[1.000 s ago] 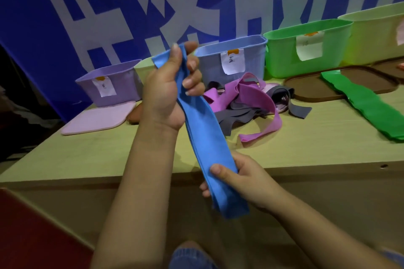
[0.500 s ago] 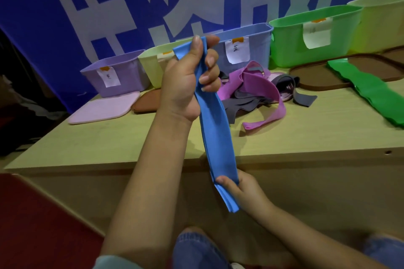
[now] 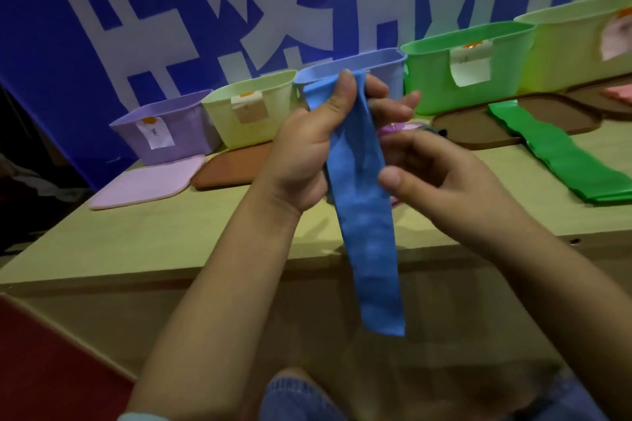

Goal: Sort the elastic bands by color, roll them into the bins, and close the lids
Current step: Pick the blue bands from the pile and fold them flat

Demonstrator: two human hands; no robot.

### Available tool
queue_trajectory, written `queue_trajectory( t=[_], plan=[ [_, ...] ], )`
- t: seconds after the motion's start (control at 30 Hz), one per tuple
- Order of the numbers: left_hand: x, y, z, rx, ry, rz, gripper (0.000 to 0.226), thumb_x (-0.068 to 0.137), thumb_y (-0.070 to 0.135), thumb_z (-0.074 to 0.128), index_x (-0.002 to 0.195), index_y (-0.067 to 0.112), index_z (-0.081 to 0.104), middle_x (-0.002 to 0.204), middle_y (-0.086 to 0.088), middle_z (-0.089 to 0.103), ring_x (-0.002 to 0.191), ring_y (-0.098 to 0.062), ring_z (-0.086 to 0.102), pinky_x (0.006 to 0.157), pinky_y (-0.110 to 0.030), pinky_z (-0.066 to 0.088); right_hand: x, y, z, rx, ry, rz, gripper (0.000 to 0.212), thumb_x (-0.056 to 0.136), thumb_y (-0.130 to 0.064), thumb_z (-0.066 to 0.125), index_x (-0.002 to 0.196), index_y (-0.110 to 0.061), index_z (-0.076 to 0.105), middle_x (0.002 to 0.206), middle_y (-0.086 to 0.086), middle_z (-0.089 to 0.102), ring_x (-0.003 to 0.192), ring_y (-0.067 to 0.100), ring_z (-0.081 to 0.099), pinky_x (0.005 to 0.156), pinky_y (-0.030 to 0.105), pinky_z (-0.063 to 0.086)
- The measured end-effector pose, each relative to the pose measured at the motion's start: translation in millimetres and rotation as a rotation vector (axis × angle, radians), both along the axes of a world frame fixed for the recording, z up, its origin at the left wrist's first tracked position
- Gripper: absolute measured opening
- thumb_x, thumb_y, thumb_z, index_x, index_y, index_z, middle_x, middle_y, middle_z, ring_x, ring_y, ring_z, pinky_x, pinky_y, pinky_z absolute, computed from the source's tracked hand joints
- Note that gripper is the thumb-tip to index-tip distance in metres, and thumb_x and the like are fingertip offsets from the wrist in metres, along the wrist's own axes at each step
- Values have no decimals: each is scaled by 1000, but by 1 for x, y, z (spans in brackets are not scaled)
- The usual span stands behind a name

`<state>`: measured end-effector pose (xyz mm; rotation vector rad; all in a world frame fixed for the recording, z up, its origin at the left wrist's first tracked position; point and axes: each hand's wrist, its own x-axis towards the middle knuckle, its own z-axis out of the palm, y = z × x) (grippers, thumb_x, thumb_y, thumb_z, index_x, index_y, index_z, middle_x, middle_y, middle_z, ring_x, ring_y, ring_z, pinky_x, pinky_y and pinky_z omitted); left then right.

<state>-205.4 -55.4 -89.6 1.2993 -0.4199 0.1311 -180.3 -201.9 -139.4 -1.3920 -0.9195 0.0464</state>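
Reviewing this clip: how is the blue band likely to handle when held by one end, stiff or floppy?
Probably floppy: the blue band hangs straight down from the left hand gripping its top. Likely light, since a thumb-and-finger hold carries it. It seems thin and flat, so it should roll easily.

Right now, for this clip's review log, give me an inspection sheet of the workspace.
Surface: pale wooden table, bands and lids lying on it.
Job's things: blue band hangs from the left hand; green band lies flat, partly on a brown lid; purple bin, yellow bin, blue bin and green bin stand open in a row; pink lid lies before the purple bin.
Clutter: nothing seen.
Grippers: left hand grips the blue band's top; right hand beside the band, fingers relaxed.
Cables: nothing seen.
Surroundings: blue banner with white characters behind the bins.
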Motion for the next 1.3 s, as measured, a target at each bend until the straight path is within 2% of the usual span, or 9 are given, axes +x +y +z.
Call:
queue_trajectory(
  t=[0.17,0.37,0.53,0.7,0.77,0.87,1.07,1.2,1.3],
  plan=[
    [16,-9,7,32,-8,-30,37,103,24,25,100,3,55,99,-9,72,99,-17,68,80,-35,57,24,-4,26,36,-9,-72,19,81,-15,64,98,-9,60,94,21,68,81,17,66,66,34,57],
    [51,-18,6,158,-8,-4,38,100,34,30,117,11,55,129,-7,58,119,-22,58,101,-42,46,53,-15,29,23,-38,-149,9,85,-3,64,80,-10,60,70,3,65,63,14,61,54,22,51],
    [101,-4,-3,210,98,89,93,69,69,53,143,14,36,138,-10,53,126,-24,52,102,-46,44,86,-37,27,65,124,-202,10,84,-3,64,78,-10,60,58,-4,64,54,11,56,47,20,48],
    [163,-10,-32,971,-7,297,43,91,35,59,128,13,56,125,-4,62,115,-18,58,100,-34,45,120,-58,32,167,252,-234,11,86,-2,61,80,-11,58,60,-6,65,56,5,61,46,18,48],
    [184,-19,-42,1330,-64,222,41,90,27,63,127,13,56,126,-5,60,112,-17,56,94,-27,44,132,-63,32,165,276,-248,12,87,-2,60,80,-11,58,60,-6,66,56,4,63,45,18,47],
    [212,-29,-49,1583,-41,192,51,86,32,64,133,18,50,134,-7,54,120,-26,51,91,-26,40,146,-68,27,125,291,-268,13,86,-3,61,78,-12,58,56,-7,63,54,4,61,46,18,48],
    [220,-22,-62,1447,24,197,58,83,23,72,136,21,50,138,2,51,121,-16,49,90,-18,36,164,-78,20,113,330,-274,13,87,-3,60,79,-12,58,58,-5,63,54,5,60,45,17,47],
    [224,-5,-60,1283,17,366,33,80,7,73,112,14,68,100,-3,64,94,-17,59,74,-17,38,172,-76,19,94,359,-287,13,87,-3,61,78,-13,57,56,-5,61,50,4,57,45,17,46],
    [216,15,-45,1091,20,410,26,80,1,71,103,13,69,93,-7,68,82,-11,56,70,-15,42,178,-67,19,51,367,-264,13,86,-3,62,77,-13,57,55,-3,58,49,4,53,46,18,46]
  ],
)
